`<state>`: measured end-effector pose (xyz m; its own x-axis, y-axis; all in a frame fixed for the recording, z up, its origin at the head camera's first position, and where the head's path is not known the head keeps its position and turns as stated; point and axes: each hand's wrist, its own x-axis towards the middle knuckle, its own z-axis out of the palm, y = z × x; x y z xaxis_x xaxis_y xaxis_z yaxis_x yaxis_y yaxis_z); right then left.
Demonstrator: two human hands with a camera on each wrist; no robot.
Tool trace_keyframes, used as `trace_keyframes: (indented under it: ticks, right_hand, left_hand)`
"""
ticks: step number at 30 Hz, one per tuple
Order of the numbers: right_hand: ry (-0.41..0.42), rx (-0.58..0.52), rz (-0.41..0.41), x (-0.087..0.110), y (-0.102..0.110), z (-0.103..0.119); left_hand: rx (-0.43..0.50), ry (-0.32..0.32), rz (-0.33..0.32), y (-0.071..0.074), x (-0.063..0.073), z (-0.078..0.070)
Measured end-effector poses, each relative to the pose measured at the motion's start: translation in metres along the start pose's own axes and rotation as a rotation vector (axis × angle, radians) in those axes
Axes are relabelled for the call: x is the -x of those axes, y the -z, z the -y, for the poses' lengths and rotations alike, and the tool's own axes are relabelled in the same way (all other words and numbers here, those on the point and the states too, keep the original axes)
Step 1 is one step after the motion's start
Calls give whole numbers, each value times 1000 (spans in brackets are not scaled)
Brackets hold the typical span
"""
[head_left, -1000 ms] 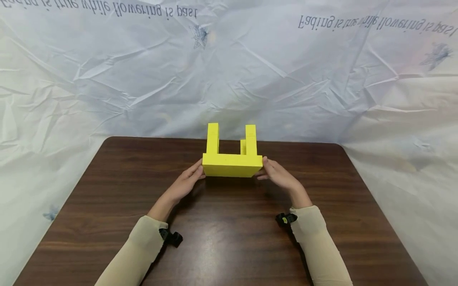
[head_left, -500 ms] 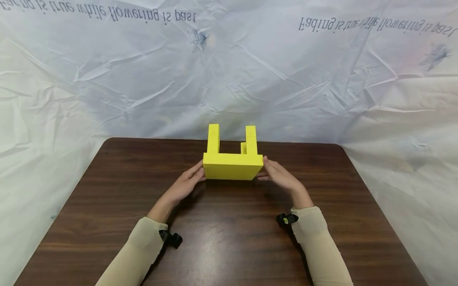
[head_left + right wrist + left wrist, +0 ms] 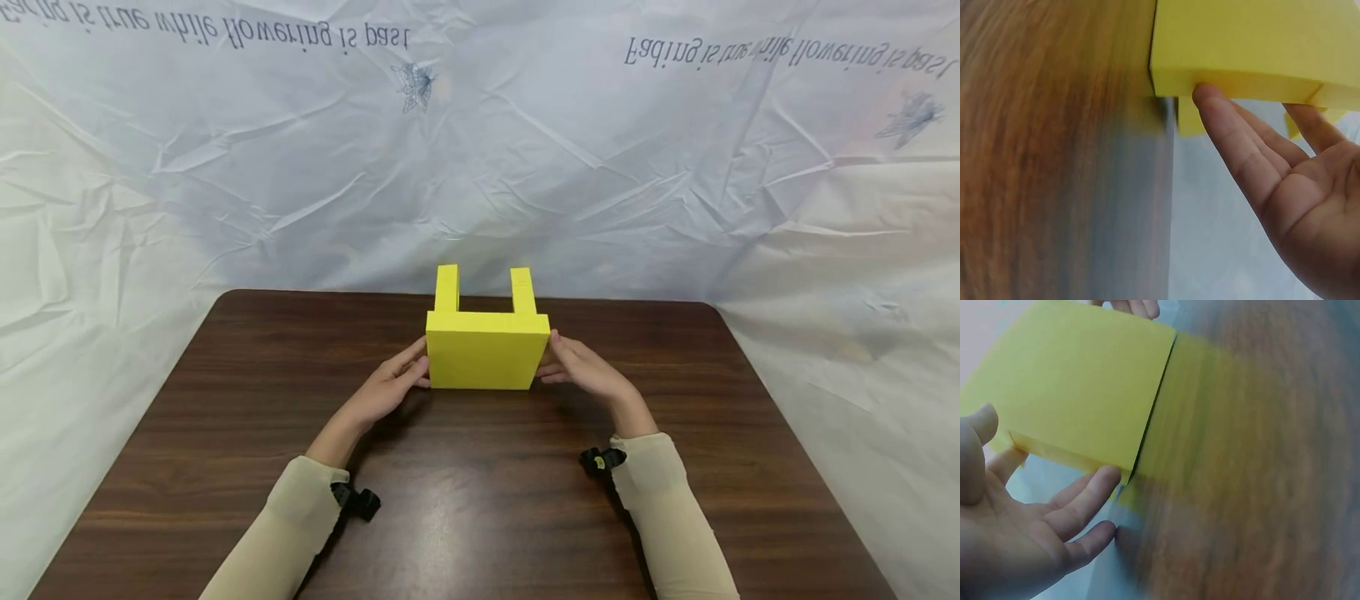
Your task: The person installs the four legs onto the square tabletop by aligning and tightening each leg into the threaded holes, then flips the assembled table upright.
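Observation:
A yellow stool-like structure [image 3: 487, 358] stands tipped near the table's back, its broad flat board facing me. Two yellow legs [image 3: 447, 287] stick out behind the board toward the back wall; the rest behind is hidden. My left hand [image 3: 386, 383] touches the board's left side; in the left wrist view its fingertips [image 3: 1107, 478] lie along the narrow edge. My right hand [image 3: 585, 367] presses the opposite side, fingers [image 3: 1235, 137] extended against the edge in the right wrist view. The board's lower edge meets its reflection on the tabletop in the left wrist view.
The dark wood table [image 3: 465, 500] is glossy and has rounded back corners. A creased white sheet [image 3: 480, 150] with printed words hangs right behind it and along both sides. Black wrist cameras [image 3: 360, 502] hang beneath both sleeves.
The yellow structure has tilted: its lower edge has come toward me and down, so more of the board's face shows and the legs appear shorter. Both hands stay nearly in place.

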<state>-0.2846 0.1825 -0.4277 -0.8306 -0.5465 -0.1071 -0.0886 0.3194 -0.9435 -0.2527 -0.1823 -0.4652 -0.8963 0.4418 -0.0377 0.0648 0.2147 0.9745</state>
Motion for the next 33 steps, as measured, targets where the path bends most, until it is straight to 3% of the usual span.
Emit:
trace_keyframes:
  ticks: [8, 14, 19, 27, 33]
  right_hand:
    - [-7, -6, 60, 4, 5, -5]
    - [16, 111, 47, 9, 9, -9]
    - [82, 198, 22, 10, 9, -14]
    - [150, 197, 31, 10, 6, -14]
    - [168, 212, 22, 13, 5, -11]
  left_hand:
    - [-38, 6, -12, -2, 5, -1]
    - [-121, -7, -68, -5, 9, -1]
    - [-176, -39, -86, -8, 12, 1]
    - [-252, -91, -140, -14, 13, 6]
    - [-230, -150, -151, -17, 14, 7]
